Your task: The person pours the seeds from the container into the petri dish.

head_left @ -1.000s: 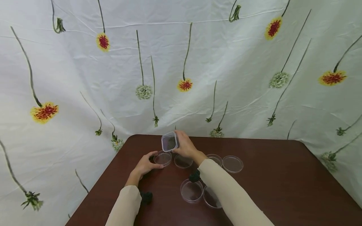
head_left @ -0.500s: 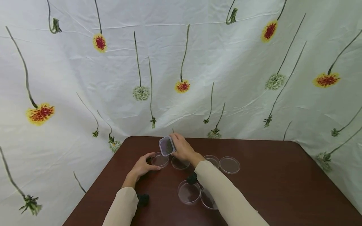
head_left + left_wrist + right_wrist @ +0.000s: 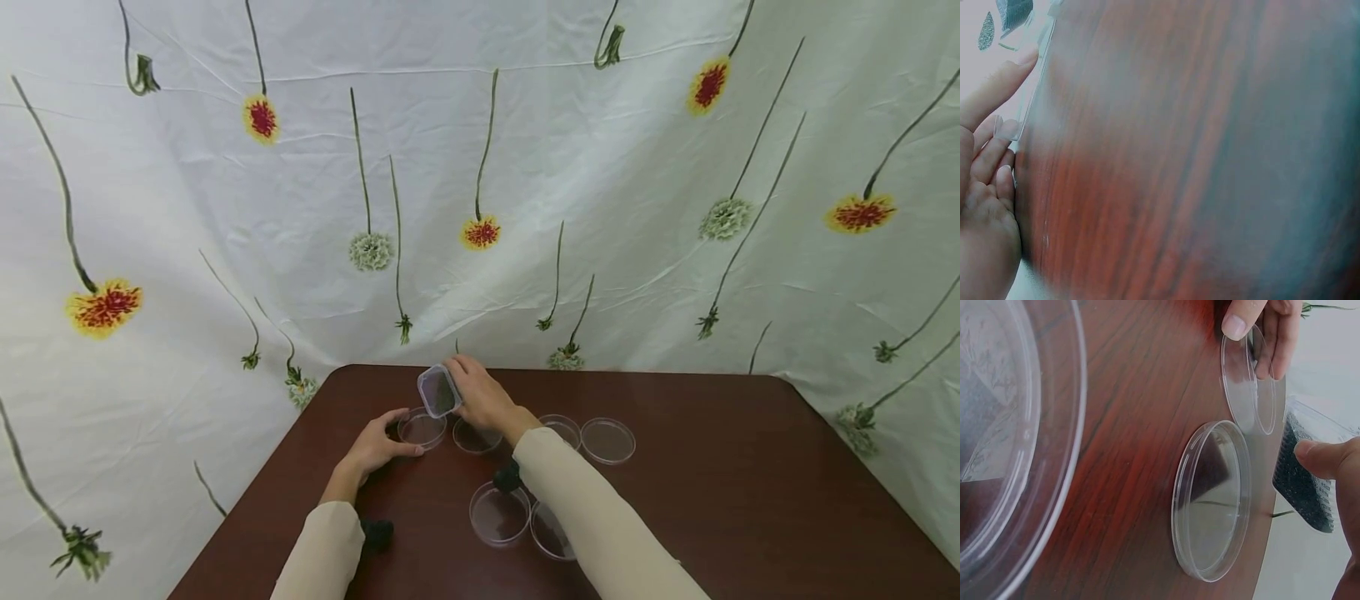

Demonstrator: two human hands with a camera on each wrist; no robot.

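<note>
Fingers and thumb of your left hand [image 3: 372, 446] curve round a shallow clear dish [image 3: 422, 435], spread as wide as the dish itself, thumb at the near edge, fingertips at the far one. That grip likely stops so light a piece sliding on the smooth desk [image 3: 712, 467]; it seems to sit on the wood, though whether quite flat cannot be told.

Your right hand [image 3: 480, 396] has its fingers closed on one side of a clear squarish tub [image 3: 437, 392], thumb pressed against the wall. You hold it tilted, above the desk and close to the dish, presumably so the dark contents [image 3: 1304, 469] can run toward its rim; whether any is leaving cannot be made out.

Just right of the held dish stands a neighbouring dish [image 3: 477, 437], then a far pair of dishes [image 3: 608, 441]. A nearer pair of dishes [image 3: 499, 514] lies partly under your right sleeve [image 3: 600, 517]. Set out singly rather than stacked, they probably stay easy to reach from above.
</note>
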